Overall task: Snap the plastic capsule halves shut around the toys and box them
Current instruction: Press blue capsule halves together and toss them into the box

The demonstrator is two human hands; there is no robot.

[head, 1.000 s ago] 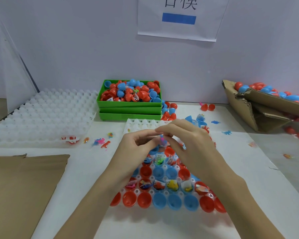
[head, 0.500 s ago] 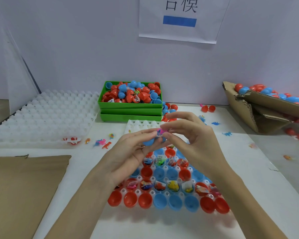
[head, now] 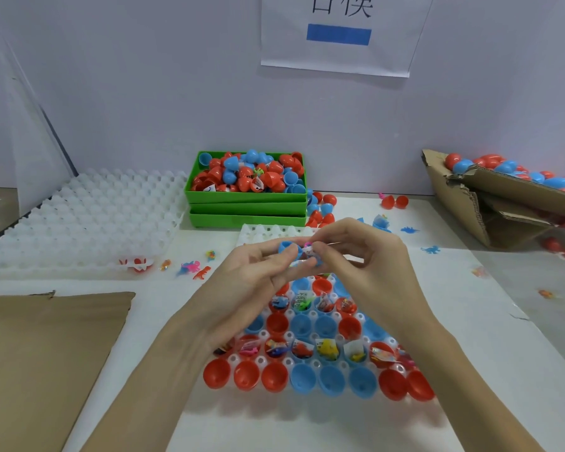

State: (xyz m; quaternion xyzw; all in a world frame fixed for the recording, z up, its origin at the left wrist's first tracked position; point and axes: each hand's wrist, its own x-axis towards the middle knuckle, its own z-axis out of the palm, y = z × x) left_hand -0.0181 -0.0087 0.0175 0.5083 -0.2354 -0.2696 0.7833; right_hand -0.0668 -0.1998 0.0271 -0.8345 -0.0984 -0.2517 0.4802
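I have raised both hands slightly; my left hand [head: 255, 272] now pinches a blue capsule half [head: 289, 250] at its fingertips. My right hand [head: 356, 256] pinches the wrapped toy [head: 308, 249] just beside its rim. Insertion comes next, I judge; closure remains pending.

At frame centre, the capsule half [head: 289, 249] between the hands is blue. Below it, the white tray [head: 310, 362] carries red and blue halves in mixed rows, some with multicoloured toys. The green bins [head: 247, 208] at upper centre hold red and blue halves. A brown cardboard box [head: 463, 203] sits at right; a white sheet [head: 338, 34] on the wall bears a blue bar.
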